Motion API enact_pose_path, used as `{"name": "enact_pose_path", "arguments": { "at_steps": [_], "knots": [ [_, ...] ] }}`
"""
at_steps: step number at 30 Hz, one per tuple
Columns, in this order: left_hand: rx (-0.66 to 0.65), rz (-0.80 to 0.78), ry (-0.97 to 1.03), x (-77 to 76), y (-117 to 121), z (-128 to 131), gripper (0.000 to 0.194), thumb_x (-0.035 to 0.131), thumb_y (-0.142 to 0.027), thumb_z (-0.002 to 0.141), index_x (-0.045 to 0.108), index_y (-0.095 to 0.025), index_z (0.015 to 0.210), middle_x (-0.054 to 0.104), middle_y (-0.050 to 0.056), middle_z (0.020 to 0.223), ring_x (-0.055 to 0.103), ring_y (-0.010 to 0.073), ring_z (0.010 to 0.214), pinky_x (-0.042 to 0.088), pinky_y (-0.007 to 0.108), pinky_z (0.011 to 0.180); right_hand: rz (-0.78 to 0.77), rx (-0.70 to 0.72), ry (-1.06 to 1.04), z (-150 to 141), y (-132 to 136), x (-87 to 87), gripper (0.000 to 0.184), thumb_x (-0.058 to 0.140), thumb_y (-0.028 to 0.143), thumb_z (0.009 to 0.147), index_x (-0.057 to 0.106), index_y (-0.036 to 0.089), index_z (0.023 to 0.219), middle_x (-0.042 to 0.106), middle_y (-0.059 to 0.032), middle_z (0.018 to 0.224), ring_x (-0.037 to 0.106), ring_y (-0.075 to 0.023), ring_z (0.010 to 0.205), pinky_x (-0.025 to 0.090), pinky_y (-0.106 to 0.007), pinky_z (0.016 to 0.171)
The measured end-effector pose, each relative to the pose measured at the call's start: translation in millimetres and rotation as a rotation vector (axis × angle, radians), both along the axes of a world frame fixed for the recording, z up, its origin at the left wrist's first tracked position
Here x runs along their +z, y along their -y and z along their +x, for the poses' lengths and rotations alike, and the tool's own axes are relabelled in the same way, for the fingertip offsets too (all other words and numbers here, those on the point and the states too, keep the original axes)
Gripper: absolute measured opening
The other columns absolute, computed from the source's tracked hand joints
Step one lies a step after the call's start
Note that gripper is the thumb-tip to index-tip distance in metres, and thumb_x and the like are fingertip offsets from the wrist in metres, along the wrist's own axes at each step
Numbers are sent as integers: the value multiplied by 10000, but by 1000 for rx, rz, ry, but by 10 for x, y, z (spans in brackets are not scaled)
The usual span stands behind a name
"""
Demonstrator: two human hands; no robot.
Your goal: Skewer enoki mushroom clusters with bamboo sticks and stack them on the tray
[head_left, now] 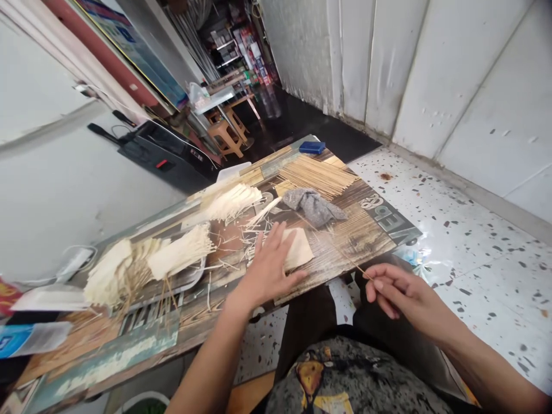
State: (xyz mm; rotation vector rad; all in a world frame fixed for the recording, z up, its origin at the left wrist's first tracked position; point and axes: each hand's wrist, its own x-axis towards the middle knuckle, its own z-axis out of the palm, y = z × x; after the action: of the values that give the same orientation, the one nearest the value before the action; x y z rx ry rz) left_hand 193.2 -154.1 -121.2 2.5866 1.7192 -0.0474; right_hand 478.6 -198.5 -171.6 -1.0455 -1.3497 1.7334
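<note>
My left hand (271, 261) lies flat with its fingers spread, partly over a folded cream-coloured sheet (299, 250) that looks like tofu skin. Off the table's front edge, my right hand (394, 290) pinches the end of a thin bamboo skewer (349, 259), which points toward the sheet. Its far end is hard to make out. Beyond my left hand, a crumpled grey cloth (314, 206) rests near a spread of loose bamboo skewers (319, 175). Pale cut strips (228, 241) are scattered left of the hand.
Further left on the wood-patterned table (345, 230) are stacks of pale sheets (181, 250), some with skewers poking out, partly over a tray (198, 276). A blue box (311, 148) sits at the far corner. Stools (226, 138) stand beyond, and a white wall (414, 69) runs along the right.
</note>
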Motion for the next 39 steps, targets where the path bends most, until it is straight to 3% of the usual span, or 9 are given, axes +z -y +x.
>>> {"name": "enact_pose_path", "arguments": {
  "at_steps": [7, 15, 18, 21, 25, 29, 32, 35, 39],
  "knots": [
    [-87, -114, 6, -68, -176, -145, 822, 347, -624, 905, 203, -70, 1496, 178, 185, 1571, 127, 275, 1462, 105, 493, 1185, -58, 63, -69, -60, 118, -98, 217, 486, 398, 953, 501, 185, 992, 585, -2, 814, 442, -75, 593, 362, -235, 571],
    [119, 56, 51, -192, -18, 116, 682, 379, -461, 950, 275, -21, 1460, 225, 205, 1551, 167, 321, 1449, 94, 561, 1166, 142, -55, 216, -173, 189, -74, 331, 375, 376, 987, 497, 182, 1227, 575, 15, 747, 447, -79, 504, 385, -230, 505],
    [83, 238, 261, -66, 145, 206, 519, 464, -370, 936, 453, -79, 1366, 415, 188, 1465, 306, 321, 1400, 119, 582, 1147, 360, -36, 316, -195, 221, -26, 309, 373, 280, 986, 541, 188, 1228, 591, 10, 730, 528, -102, 601, 430, -231, 580],
    [142, 299, 685, 67, 353, 324, 235, 497, -281, 937, 678, -168, 1034, 712, 83, 1039, 630, 208, 1043, 425, 394, 979, 557, -5, 313, -243, 238, 40, 290, 396, 197, 965, 586, 172, 1184, 602, -1, 729, 567, -112, 666, 461, -235, 652],
    [268, 151, 996, 91, 540, 473, 201, 558, -260, 907, 692, -188, 777, 705, 7, 747, 655, 134, 715, 495, 252, 681, 721, 14, 312, -352, 211, 97, 357, 447, 145, 943, 533, 173, 1288, 676, -49, 942, 622, -122, 789, 494, -233, 732],
    [138, 299, 749, 1, 466, 433, 210, 547, -246, 907, 679, -189, 754, 703, 15, 735, 656, 153, 735, 481, 312, 784, 929, 1, 402, -441, 155, 89, 421, 403, 100, 937, 484, 126, 1348, 688, -68, 869, 634, -152, 716, 515, -263, 656],
    [100, 472, 406, -68, 221, 231, 285, 459, -277, 936, 649, -153, 1108, 673, 129, 1162, 574, 250, 1169, 367, 440, 1048, 923, -63, 544, -440, 158, 59, 416, 379, 99, 931, 492, 69, 1331, 694, -89, 821, 649, -178, 682, 532, -294, 635],
    [143, 223, 195, -167, -38, 30, 561, 305, -362, 971, 343, -42, 1431, 292, 205, 1527, 207, 280, 1443, 230, 490, 1160, 900, -10, 610, -402, 207, 9, 420, 372, 114, 935, 493, 78, 1336, 699, -88, 818, 661, -182, 693, 546, -299, 659],
    [242, 89, 98, -297, -157, 2, 669, 231, -449, 974, 256, 7, 1462, 209, 214, 1550, 166, 286, 1450, 201, 483, 1177, 944, 16, 671, -379, 247, -64, 410, 353, 108, 935, 520, 65, 1308, 664, -66, 721, 635, -176, 625, 515, -284, 566]
  ]
}}
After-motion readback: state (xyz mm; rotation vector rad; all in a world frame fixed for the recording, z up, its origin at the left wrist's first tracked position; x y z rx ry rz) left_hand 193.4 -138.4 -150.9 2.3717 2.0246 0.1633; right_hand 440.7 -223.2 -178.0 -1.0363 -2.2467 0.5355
